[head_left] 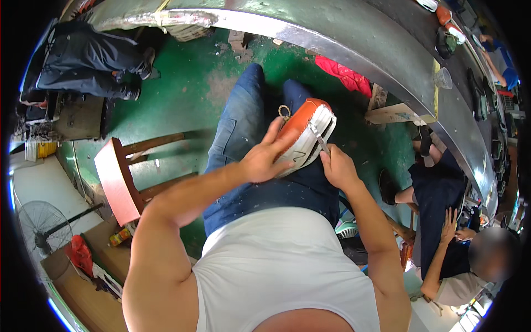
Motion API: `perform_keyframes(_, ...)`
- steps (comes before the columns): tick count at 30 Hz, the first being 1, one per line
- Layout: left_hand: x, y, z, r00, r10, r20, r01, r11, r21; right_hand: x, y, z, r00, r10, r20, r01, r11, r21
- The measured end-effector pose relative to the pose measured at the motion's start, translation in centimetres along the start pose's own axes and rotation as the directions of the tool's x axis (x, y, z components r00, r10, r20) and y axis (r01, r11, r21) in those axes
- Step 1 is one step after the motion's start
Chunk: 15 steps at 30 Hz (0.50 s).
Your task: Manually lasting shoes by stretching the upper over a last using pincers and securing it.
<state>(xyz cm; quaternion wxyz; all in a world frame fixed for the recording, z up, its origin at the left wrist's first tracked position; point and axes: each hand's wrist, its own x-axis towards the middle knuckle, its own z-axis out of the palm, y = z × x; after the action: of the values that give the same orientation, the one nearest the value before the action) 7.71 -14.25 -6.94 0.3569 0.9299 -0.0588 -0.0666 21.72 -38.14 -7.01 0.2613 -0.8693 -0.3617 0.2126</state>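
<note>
Across my lap lies a shoe [311,115] with an orange-brown upper and a whitish underside turned toward my right; dark marks show on that underside. My left hand [260,159] clasps it from the left, thumb and fingers spread over its side. A yellowish cord loop [284,112] sticks out by the upper. In my right hand [339,169] is a slim metal hand tool [317,134], its tip against the whitish underside near the toe. The tool's exact kind cannot be made out, since my fingers cover its lower part.
A long metal bench [354,47] curves across the far side to the right, with shoes [445,41] on it. At left stand a wooden chair [119,180] and a fan [43,227]. Red cloth [345,74] lies beneath the bench. One person [442,221] sits at right, another [91,61] at far left.
</note>
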Motion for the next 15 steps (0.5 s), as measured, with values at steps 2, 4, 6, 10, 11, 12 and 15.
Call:
perform_keyframes(2, -1.8, 0.7, 0.0, 0.947, -0.32, -0.021, 0.287, 0.876, -0.388, -0.2, -1.0, -0.9, 0.999, -0.04, -0.036, 0.043, 0.996, 0.083)
perform_keyframes(4, -1.8, 1.5, -1.1, 0.833, -0.444, 0.331, 0.552, 0.704, -0.447, -0.9, -2.0, -2.1, 0.987, -0.12, -0.109, 0.143, 0.962, 0.233)
perform_keyframes(6, -1.8, 1.4, -0.6, 0.864, -0.416, 0.283, 0.5, 0.77, -0.395, -1.9, -2.1, -0.5, 0.991, -0.134, -0.016, 0.135, 0.99, 0.051)
perform_keyframes(10, -1.3, 1.4, -3.2, 0.891, -0.378, 0.251, 0.45, 0.809, -0.378, -1.2, 0.1, 0.0, 0.992, -0.003, 0.13, -0.023, 0.981, 0.192)
perform_keyframes(11, -1.9, 2.4, -5.4, 0.909, -0.385, 0.157, 0.416, 0.855, -0.311, -2.6, 0.2, 0.5, 0.991, 0.043, 0.13, -0.094, 0.903, 0.42)
perform_keyframes(12, -1.8, 3.1, -7.8, 0.924, -0.379, 0.049, 0.38, 0.894, -0.237, -3.3, 0.2, 1.1, 0.992, 0.038, 0.119, -0.085, 0.904, 0.418)
perform_keyframes(15, -0.5, 5.6, -12.7, 0.951, -0.185, -0.249, 0.084, 0.926, -0.367, -6.6, 1.7, 4.0, 0.976, 0.185, -0.118, -0.047, 0.702, 0.711)
